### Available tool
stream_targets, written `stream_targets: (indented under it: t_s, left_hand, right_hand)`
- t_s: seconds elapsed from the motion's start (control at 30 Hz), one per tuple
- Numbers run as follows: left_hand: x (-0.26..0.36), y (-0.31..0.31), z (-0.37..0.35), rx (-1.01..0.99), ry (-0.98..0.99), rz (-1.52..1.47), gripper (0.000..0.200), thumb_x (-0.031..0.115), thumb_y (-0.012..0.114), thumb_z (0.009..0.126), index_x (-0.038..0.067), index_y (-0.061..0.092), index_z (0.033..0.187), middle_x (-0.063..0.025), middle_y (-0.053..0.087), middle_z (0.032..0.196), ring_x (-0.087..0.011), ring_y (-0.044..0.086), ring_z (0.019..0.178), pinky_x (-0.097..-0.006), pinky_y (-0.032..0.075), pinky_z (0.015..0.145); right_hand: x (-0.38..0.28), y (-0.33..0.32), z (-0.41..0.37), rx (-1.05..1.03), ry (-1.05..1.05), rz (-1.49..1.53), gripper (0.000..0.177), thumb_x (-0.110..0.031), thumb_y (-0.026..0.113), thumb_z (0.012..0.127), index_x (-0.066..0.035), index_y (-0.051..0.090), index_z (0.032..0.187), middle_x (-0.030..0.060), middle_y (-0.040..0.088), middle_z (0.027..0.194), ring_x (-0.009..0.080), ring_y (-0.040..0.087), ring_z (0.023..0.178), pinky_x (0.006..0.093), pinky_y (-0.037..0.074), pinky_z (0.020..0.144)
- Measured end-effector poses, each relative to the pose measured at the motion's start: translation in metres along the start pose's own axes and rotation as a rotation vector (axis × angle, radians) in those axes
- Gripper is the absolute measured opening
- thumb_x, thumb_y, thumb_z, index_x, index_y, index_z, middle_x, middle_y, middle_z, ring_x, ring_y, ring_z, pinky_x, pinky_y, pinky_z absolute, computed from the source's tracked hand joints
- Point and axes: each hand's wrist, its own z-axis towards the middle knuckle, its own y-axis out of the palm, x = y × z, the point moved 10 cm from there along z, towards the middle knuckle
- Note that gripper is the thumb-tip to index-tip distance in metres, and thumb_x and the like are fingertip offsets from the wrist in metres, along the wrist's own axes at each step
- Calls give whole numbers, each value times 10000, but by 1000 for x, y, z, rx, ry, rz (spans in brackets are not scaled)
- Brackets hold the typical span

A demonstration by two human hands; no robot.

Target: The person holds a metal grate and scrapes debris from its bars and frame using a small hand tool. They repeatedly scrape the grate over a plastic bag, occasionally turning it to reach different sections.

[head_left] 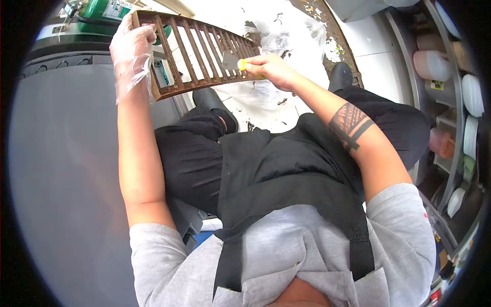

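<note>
My left hand (133, 46), in a clear plastic glove, grips the upper left end of a long rusty metal grate (204, 53). The grate slants away from me above the floor, its bars running crosswise. Bare and closed, my right hand (271, 69) holds a scraper (231, 61) with a yellow handle and a short grey blade. The blade lies over the bars near the middle of the grate; whether it touches them I cannot tell.
Crumpled clear plastic (291, 38) and dark flakes lie on the white floor. A grey surface (66, 153) fills the left side. Green cylinders (105, 10) stand at the upper left. Shelves with containers (432, 64) line the right. My boots are on the floor below.
</note>
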Motion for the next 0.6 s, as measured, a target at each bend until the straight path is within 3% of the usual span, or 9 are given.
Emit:
stream_targets:
  t_s: [0.03,0.07,0.13,0.23,0.3,0.33,0.43,0.47,0.6]
  left_hand:
    - [3,-1,-1,-1,8,63,633,-61,591,685,63,694,1298,-54,718,936,-130,682,849,-256,515,707]
    - [5,2,-2,-51,7,141,738,-160,500,741,21,556,1454,-156,657,1079,-229,714,1061,-210,553,747]
    - [8,3,-5,-49,6,145,734,-158,502,741,19,558,1452,-152,663,1067,-224,717,1062,-208,543,729]
    - [9,0,-7,-41,39,160,727,-149,511,735,17,571,1440,-139,674,1051,-209,723,1066,-209,513,685]
    - [11,-1,-13,2,-24,69,718,-136,520,731,15,583,1431,-128,675,1056,-203,724,1064,-217,518,698]
    - [4,-3,-7,-20,-19,40,715,-127,526,729,13,589,1428,-127,682,1074,-199,726,1063,-219,524,722]
    - [-1,-5,-1,-25,-11,58,725,-134,526,726,12,584,1434,-127,684,1082,-197,728,1050,-221,530,733]
    - [-1,-4,-3,-27,-10,60,725,-134,526,726,12,584,1434,-127,684,1082,-197,728,1050,-221,530,733]
    - [6,-1,-9,-25,-16,80,740,-167,514,723,3,572,1441,-148,676,1072,-216,729,1026,-223,539,742]
  right_hand:
    - [-6,0,-4,-4,-4,-5,337,-232,728,974,-6,738,1224,61,767,1080,115,673,999,274,516,927]
    - [-14,0,-8,3,-38,-186,345,-241,735,969,-24,736,1236,60,769,1085,112,672,976,279,518,907]
    - [-32,6,-15,9,-76,-368,353,-251,741,965,-42,734,1249,60,771,1091,109,671,954,285,521,886]
    - [-76,17,-30,130,-201,-705,308,-297,690,955,-114,772,1189,98,777,959,206,731,893,357,555,833]
    - [-121,44,-43,164,-390,-1260,274,-289,629,957,-118,790,1096,150,752,907,325,735,899,408,568,822]
    - [-134,53,-46,140,-412,-1294,249,-245,625,901,-72,785,980,171,741,864,385,719,875,455,576,777]
    - [-163,78,-48,38,-449,-1536,260,-268,636,913,-46,769,928,191,729,868,381,715,866,482,570,789]
    - [-171,84,-47,1,-396,-1575,239,-218,645,845,-6,754,865,223,720,818,405,717,789,492,580,757]
    - [-185,114,-27,-168,-441,-1647,223,-166,614,751,17,735,789,246,720,822,410,723,805,488,585,780]
